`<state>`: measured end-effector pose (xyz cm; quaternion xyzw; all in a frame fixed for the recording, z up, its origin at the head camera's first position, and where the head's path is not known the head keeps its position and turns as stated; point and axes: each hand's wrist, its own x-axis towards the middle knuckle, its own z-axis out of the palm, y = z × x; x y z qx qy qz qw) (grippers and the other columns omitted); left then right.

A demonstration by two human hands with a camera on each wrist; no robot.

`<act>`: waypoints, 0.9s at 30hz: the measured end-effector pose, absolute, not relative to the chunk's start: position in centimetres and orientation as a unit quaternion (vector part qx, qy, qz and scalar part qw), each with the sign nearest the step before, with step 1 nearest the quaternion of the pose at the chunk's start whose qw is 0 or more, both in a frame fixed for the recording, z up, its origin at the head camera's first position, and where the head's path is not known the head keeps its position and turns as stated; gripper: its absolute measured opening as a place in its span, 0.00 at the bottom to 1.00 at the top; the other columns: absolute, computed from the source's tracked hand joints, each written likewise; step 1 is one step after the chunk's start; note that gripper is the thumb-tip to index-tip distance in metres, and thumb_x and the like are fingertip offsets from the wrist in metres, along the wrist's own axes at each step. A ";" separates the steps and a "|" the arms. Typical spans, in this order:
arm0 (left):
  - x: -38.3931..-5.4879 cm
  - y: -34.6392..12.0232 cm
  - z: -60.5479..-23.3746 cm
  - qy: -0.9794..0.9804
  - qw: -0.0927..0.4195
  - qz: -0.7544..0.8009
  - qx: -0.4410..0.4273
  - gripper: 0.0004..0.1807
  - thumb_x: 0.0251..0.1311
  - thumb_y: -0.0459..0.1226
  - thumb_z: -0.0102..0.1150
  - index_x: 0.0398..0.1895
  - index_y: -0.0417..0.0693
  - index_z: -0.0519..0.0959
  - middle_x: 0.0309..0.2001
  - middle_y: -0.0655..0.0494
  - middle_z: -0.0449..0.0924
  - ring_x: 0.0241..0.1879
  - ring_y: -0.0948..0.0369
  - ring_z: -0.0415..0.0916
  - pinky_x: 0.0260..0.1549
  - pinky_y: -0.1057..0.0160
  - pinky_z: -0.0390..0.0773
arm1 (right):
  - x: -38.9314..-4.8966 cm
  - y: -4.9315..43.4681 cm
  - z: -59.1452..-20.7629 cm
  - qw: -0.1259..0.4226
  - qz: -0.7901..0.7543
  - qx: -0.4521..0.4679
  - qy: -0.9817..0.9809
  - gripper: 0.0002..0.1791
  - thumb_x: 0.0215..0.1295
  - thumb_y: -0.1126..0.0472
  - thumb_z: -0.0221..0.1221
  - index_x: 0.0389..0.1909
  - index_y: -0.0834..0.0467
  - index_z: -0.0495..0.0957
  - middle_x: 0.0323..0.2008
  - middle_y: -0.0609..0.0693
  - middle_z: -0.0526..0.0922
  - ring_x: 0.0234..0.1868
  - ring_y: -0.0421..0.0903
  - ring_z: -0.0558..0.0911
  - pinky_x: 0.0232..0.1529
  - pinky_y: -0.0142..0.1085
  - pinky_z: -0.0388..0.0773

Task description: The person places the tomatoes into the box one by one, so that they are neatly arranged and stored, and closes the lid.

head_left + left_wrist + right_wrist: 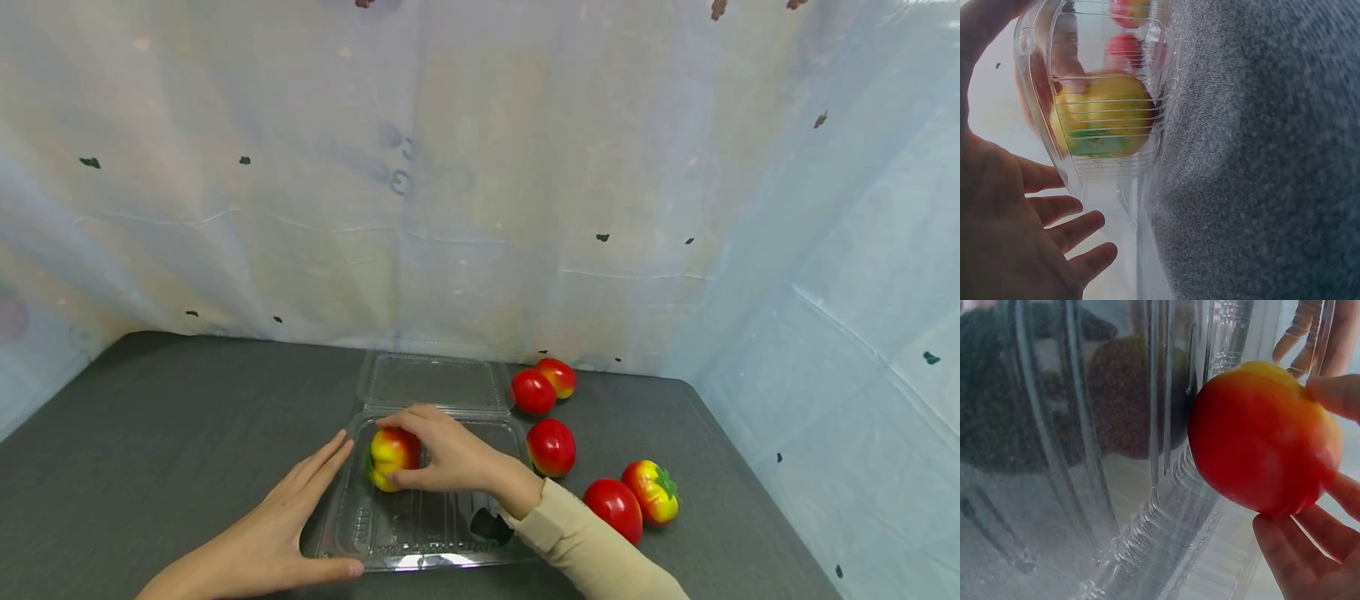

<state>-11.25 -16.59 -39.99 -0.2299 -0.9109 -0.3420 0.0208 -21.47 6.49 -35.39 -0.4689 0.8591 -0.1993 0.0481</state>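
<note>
My right hand (450, 454) holds a red-and-yellow toy fruit (393, 458) between thumb and fingers, inside the left part of a clear plastic clamshell box (427, 560). In the right wrist view the fruit (1266, 440) sits against the ribbed plastic, with fingertips on its side. The fruit's green leafy end faces left. My left hand (281, 517) is spread beside the box's left side, thumb by the front corner and fingers straight along the edge. From the left wrist view, the fruit (1107, 115) shows through the ribbed wall.
To the box's right lie several more toy fruits, among them a red one (551, 447) and a leafy-topped one (651, 492). The box's lid (435, 383) lies folded back behind it. A dark patch (491, 527) shows in the box. Plastic sheeting (480, 208) walls the grey table (187, 425).
</note>
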 end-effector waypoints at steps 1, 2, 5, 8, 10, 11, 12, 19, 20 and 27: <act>-11.3 -16.6 -40.0 -0.911 0.019 -0.342 -0.229 0.63 0.44 0.60 0.70 0.78 0.57 0.41 0.76 0.44 0.41 0.66 0.33 0.53 0.42 0.28 0.68 | -21.4 6.5 -35.4 0.047 -0.199 -0.470 0.859 0.32 0.60 0.53 0.64 0.65 0.54 0.69 0.59 0.48 0.74 0.53 0.41 0.73 0.53 0.27 0.72; -11.3 -16.6 -40.1 -0.912 0.018 -0.342 -0.228 0.63 0.44 0.60 0.70 0.78 0.57 0.41 0.76 0.44 0.41 0.66 0.33 0.54 0.42 0.28 0.69 | -21.4 6.5 -35.4 0.047 -0.200 -0.471 0.858 0.32 0.60 0.52 0.64 0.65 0.54 0.69 0.59 0.49 0.73 0.54 0.41 0.73 0.54 0.27 0.72; -11.4 -16.6 -40.1 -0.912 0.014 -0.342 -0.226 0.63 0.44 0.60 0.69 0.77 0.58 0.41 0.76 0.45 0.40 0.67 0.33 0.54 0.42 0.27 0.68 | -21.4 6.4 -35.4 0.045 -0.201 -0.471 0.858 0.32 0.60 0.52 0.64 0.65 0.53 0.68 0.60 0.49 0.73 0.56 0.42 0.73 0.56 0.29 0.72; -11.4 -16.6 -40.1 -0.911 0.014 -0.344 -0.228 0.62 0.44 0.60 0.69 0.78 0.57 0.41 0.76 0.46 0.40 0.67 0.34 0.53 0.42 0.27 0.68 | -21.4 6.4 -35.3 0.043 -0.202 -0.471 0.858 0.32 0.61 0.51 0.63 0.65 0.53 0.68 0.61 0.48 0.72 0.58 0.43 0.73 0.58 0.31 0.72; -11.4 -16.7 -40.1 -0.910 0.015 -0.343 -0.232 0.62 0.45 0.59 0.69 0.78 0.57 0.41 0.76 0.46 0.39 0.67 0.33 0.52 0.42 0.28 0.68 | -21.4 6.5 -35.3 0.042 -0.202 -0.472 0.857 0.31 0.61 0.51 0.63 0.65 0.53 0.68 0.62 0.48 0.72 0.59 0.43 0.72 0.59 0.32 0.71; -11.4 -16.7 -40.1 -0.910 0.013 -0.344 -0.232 0.62 0.46 0.59 0.69 0.78 0.57 0.40 0.77 0.46 0.39 0.67 0.33 0.52 0.42 0.28 0.68 | -21.4 6.5 -35.3 0.042 -0.202 -0.472 0.857 0.31 0.61 0.51 0.63 0.65 0.53 0.68 0.62 0.48 0.72 0.59 0.43 0.72 0.60 0.33 0.71; -11.4 -16.7 -40.1 -0.909 0.011 -0.346 -0.231 0.62 0.46 0.58 0.69 0.78 0.58 0.40 0.77 0.46 0.39 0.67 0.33 0.52 0.42 0.28 0.68 | -21.4 6.5 -35.2 0.043 -0.203 -0.472 0.857 0.31 0.61 0.51 0.63 0.65 0.53 0.68 0.62 0.48 0.72 0.59 0.43 0.72 0.60 0.33 0.71; -11.4 -16.6 -40.2 -0.909 0.007 -0.350 -0.226 0.62 0.45 0.59 0.69 0.78 0.58 0.40 0.76 0.46 0.39 0.67 0.32 0.52 0.41 0.27 0.69 | -21.4 7.3 -34.8 0.049 -0.226 -0.458 0.858 0.31 0.61 0.52 0.63 0.65 0.52 0.69 0.62 0.47 0.71 0.61 0.42 0.72 0.62 0.35 0.70; -11.4 -16.6 -40.2 -0.909 0.008 -0.349 -0.226 0.62 0.45 0.59 0.69 0.78 0.59 0.40 0.76 0.46 0.39 0.67 0.32 0.52 0.41 0.27 0.69 | -21.3 7.4 -34.7 0.050 -0.230 -0.455 0.859 0.31 0.62 0.52 0.63 0.65 0.52 0.69 0.62 0.46 0.71 0.61 0.42 0.71 0.62 0.35 0.70; -11.5 -16.6 -40.2 -0.913 0.012 -0.344 -0.220 0.63 0.43 0.61 0.69 0.77 0.58 0.42 0.76 0.46 0.40 0.67 0.33 0.52 0.42 0.26 0.67 | -21.1 8.5 -34.0 0.074 -0.243 -0.446 0.858 0.31 0.63 0.49 0.62 0.66 0.51 0.68 0.64 0.45 0.69 0.64 0.42 0.69 0.64 0.38 0.68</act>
